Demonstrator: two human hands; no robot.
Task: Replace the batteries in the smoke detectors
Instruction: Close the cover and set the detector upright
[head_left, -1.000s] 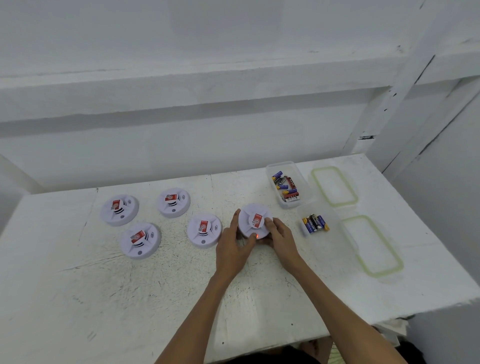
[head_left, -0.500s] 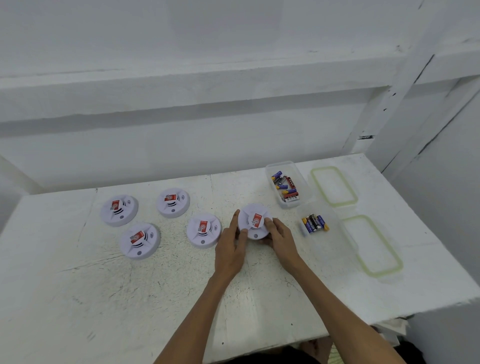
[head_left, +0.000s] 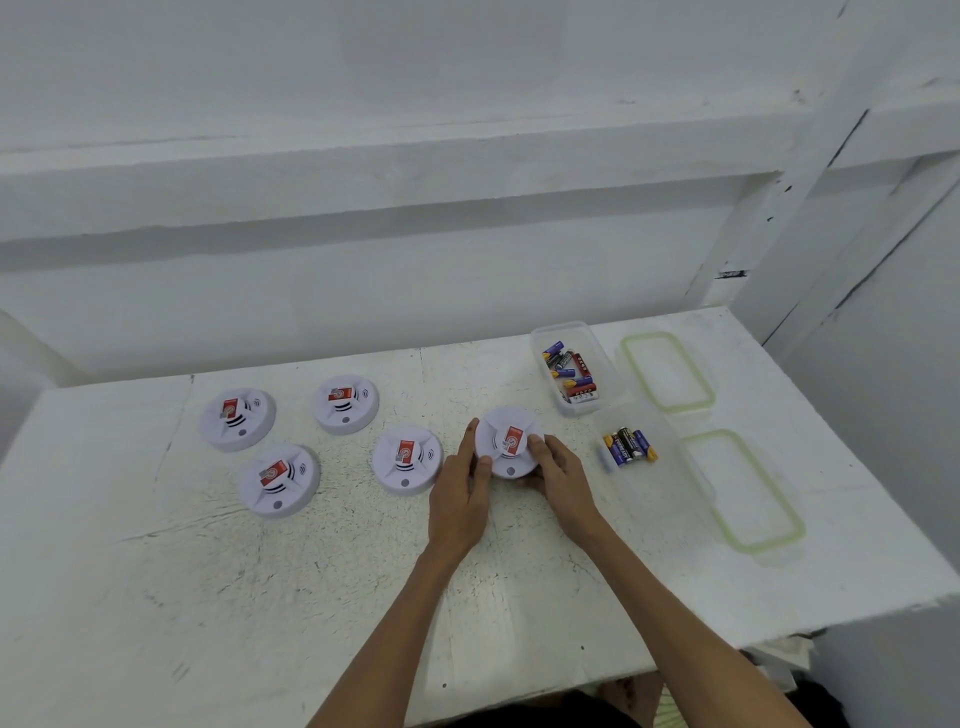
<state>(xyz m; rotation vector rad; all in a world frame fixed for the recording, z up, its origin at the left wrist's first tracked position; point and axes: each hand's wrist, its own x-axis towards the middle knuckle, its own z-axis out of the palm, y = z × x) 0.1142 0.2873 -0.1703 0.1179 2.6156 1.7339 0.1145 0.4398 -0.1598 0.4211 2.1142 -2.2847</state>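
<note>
White smoke detector (head_left: 506, 441), frame centre on table (head_left: 208, 597): left hand (head_left: 460, 499) and right hand (head_left: 558, 475) curl fingers round its rim. Suggested handling: grip evenly, twist housing squarely, prevent slipping.

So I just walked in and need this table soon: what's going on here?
A person grips one smoke detector with the left hand and right hand at the table. Four other detectors lie to its left, untouched. On its right sit two open containers holding batteries, lids beside them.
</note>
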